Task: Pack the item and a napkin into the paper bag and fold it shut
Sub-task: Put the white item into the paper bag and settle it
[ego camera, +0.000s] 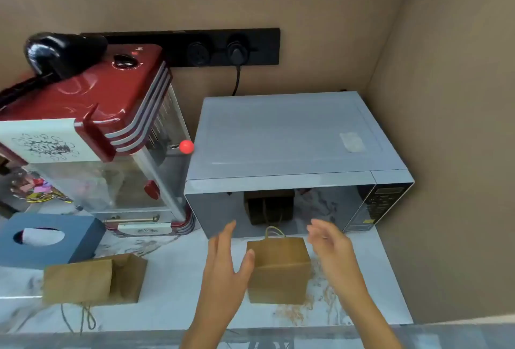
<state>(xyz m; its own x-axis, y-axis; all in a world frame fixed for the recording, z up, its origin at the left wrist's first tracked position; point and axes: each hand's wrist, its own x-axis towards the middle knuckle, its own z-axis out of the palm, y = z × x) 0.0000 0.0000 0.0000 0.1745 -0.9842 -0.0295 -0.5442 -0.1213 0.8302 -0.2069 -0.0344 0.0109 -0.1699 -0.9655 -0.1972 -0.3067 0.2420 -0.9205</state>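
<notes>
With the folded-over brown paper bag standing between the open left hand, thumb touching it, and open right hand, closing seems finished; next probably pressing the crease.

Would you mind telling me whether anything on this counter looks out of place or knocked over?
One thing stands out: a second paper bag lies tipped on its side at the left, its handle dangling over the counter's front edge. The folded bag between the open left hand and right hand stands upright.

Head view looks steeply down, seemingly close, at the counter.
</notes>
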